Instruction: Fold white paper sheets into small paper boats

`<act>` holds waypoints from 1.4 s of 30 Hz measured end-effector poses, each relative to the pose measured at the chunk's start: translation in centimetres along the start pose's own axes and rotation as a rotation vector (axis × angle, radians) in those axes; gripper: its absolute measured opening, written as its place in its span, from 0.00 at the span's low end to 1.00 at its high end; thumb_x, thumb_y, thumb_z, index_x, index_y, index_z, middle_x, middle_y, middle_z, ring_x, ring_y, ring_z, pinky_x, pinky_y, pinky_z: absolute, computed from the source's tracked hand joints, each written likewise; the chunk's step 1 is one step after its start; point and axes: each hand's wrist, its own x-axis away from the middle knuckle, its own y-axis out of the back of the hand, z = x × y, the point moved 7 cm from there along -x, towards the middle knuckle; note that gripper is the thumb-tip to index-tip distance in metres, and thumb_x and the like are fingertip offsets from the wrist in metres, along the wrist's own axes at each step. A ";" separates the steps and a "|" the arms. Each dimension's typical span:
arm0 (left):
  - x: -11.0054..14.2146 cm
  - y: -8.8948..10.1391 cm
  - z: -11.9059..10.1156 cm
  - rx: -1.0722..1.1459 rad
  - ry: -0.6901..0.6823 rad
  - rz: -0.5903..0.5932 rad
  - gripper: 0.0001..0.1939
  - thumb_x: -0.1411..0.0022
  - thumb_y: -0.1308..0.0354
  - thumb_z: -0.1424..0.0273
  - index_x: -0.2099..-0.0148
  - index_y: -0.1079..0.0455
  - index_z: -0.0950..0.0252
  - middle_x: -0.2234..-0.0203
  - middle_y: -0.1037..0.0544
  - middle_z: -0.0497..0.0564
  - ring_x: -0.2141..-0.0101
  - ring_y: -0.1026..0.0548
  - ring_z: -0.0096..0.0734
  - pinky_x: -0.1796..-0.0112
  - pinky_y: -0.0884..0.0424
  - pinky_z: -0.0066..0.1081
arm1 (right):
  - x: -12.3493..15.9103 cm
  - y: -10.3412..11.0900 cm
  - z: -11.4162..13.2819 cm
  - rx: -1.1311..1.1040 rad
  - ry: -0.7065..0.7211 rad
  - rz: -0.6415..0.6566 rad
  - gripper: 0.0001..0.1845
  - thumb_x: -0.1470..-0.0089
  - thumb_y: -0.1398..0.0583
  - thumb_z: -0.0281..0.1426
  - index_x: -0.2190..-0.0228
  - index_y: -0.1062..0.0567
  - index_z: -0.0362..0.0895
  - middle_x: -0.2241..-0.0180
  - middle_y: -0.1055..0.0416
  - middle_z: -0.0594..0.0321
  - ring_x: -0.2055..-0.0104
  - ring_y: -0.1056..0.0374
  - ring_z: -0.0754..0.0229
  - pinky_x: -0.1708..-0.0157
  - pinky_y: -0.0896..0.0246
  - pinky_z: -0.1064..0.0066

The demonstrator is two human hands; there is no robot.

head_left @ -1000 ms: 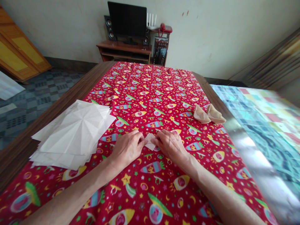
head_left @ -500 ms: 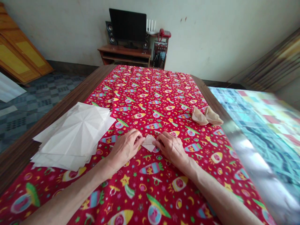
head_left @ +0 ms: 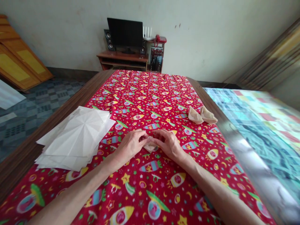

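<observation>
A small folded piece of paper (head_left: 150,147), pale cream, is between my hands at the middle of the table. My left hand (head_left: 134,141) pinches its left upper edge with thumb and fingers. From the other side my right hand (head_left: 167,142) grips the right upper edge, its thumb nearly meeting the left one. The fingers cover the top of the paper; its lower point shows beneath them. To the left lies a stack of creased white paper sheets (head_left: 77,134). Two folded paper shapes (head_left: 202,115) stand side by side at the right.
A red patterned cloth (head_left: 150,100) covers most of the brown table (head_left: 86,93). Beyond its far end is a desk (head_left: 123,57) with a monitor (head_left: 125,35), and a red telephone (head_left: 160,39) beside it. A bed with a patterned cover (head_left: 262,134) adjoins the right side.
My hands have drawn closer together over the folded paper, covering its top edge. The view has shifted slightly.
</observation>
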 end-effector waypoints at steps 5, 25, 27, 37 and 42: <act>0.0 0.3 -0.6 0.109 -0.016 -0.022 0.02 0.42 0.40 0.73 0.67 0.27 0.63 0.72 0.24 0.46 0.70 0.26 0.27 0.68 0.33 0.25 | -0.4 -0.4 -0.2 -0.200 -0.094 0.065 0.10 0.44 0.40 0.35 0.72 0.22 0.44 0.73 0.26 0.65 0.72 0.32 0.64 0.71 0.40 0.75; -0.2 4.2 3.6 0.305 0.317 -0.270 0.16 0.45 0.43 0.55 0.68 0.27 0.63 0.74 0.22 0.46 0.73 0.25 0.31 0.69 0.33 0.27 | -0.3 4.0 -2.6 -0.125 -0.191 -0.318 0.15 0.43 0.44 0.40 0.74 0.27 0.42 0.82 0.37 0.69 0.80 0.45 0.68 0.80 0.51 0.76; -0.2 4.3 3.8 0.286 0.305 -0.269 0.16 0.44 0.44 0.55 0.68 0.27 0.63 0.73 0.22 0.46 0.73 0.26 0.31 0.69 0.33 0.27 | -0.3 4.2 -2.6 -0.094 -0.178 -0.322 0.15 0.43 0.44 0.40 0.74 0.27 0.42 0.82 0.37 0.70 0.81 0.45 0.68 0.80 0.52 0.76; -0.3 3.6 2.7 -0.025 0.040 -0.232 0.08 0.42 0.48 0.68 0.73 0.35 0.64 0.75 0.29 0.48 0.72 0.29 0.30 0.67 0.33 0.29 | -0.2 2.7 -3.6 0.221 -0.260 -0.161 0.14 0.43 0.45 0.37 0.76 0.29 0.44 0.80 0.33 0.67 0.78 0.38 0.65 0.76 0.51 0.74; 0.1 2.0 2.4 -0.272 -0.013 -0.150 0.06 0.42 0.47 0.74 0.72 0.34 0.64 0.72 0.30 0.50 0.69 0.30 0.33 0.65 0.32 0.32 | 0.0 2.0 -2.9 0.411 -0.156 -0.076 0.13 0.42 0.46 0.34 0.76 0.31 0.44 0.78 0.31 0.66 0.76 0.36 0.64 0.75 0.53 0.74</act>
